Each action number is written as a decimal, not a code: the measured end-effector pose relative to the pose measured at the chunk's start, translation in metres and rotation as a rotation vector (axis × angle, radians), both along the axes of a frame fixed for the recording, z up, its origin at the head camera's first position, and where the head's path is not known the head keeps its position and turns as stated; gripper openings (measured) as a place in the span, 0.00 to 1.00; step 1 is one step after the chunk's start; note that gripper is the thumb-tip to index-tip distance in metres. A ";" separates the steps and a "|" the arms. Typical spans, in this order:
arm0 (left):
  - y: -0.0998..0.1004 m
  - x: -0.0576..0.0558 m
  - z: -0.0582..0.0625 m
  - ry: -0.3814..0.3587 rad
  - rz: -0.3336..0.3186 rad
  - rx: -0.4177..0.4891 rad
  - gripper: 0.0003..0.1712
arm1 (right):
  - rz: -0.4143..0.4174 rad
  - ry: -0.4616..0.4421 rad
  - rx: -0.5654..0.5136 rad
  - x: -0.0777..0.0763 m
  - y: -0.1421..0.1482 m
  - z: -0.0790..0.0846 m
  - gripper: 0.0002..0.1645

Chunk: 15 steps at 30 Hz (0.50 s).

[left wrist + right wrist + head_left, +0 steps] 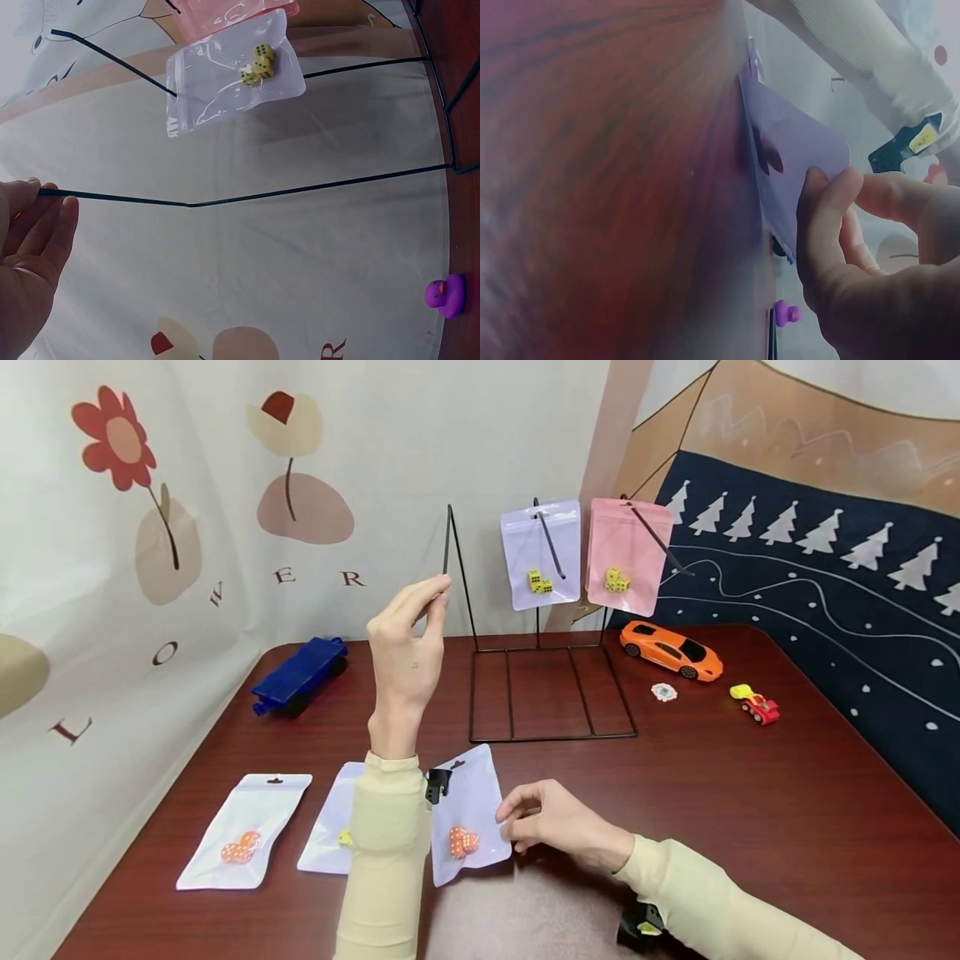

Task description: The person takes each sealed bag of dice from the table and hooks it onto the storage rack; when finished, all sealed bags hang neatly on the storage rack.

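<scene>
By the left hand (408,652), the tip of a bare black wire rod (446,545) is pinched; by the right hand (564,827), 1 lavender plastic pouch (480,797) of orange dotted dice (462,842) is gripped at its edge, tilted over the brown surface (720,785). Hanging seems in hand; the pouch should next be raised to the rod

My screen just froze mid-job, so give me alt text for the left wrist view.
A left hand pinches the end of a thin black metal wire prong. On the neighbouring prong hangs a pale lilac plastic pouch with yellow black-dotted dice; a pink plastic pouch shows at the top edge and a purple toy duck at lower right.
</scene>
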<state>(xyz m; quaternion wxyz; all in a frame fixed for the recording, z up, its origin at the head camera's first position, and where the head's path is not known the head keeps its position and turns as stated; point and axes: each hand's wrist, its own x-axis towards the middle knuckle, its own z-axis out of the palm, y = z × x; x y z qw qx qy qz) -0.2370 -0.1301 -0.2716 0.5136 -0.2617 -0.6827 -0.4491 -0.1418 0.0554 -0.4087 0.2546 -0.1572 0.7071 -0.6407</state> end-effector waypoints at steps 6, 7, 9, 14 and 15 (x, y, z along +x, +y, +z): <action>-0.003 0.001 0.001 -0.006 0.008 0.008 0.09 | 0.002 0.075 -0.007 0.001 -0.004 0.001 0.13; -0.003 0.001 0.001 -0.007 0.007 0.007 0.09 | 0.003 0.089 -0.002 0.001 -0.004 0.001 0.12; -0.003 0.001 0.001 -0.007 0.006 0.007 0.09 | 0.009 0.119 0.013 -0.001 -0.002 0.001 0.12; -0.001 0.000 0.000 -0.007 0.008 0.002 0.09 | 0.072 0.186 0.092 -0.005 0.004 0.001 0.22; 0.000 0.000 0.000 -0.006 0.009 0.001 0.09 | 0.090 0.196 0.109 -0.005 0.006 0.002 0.25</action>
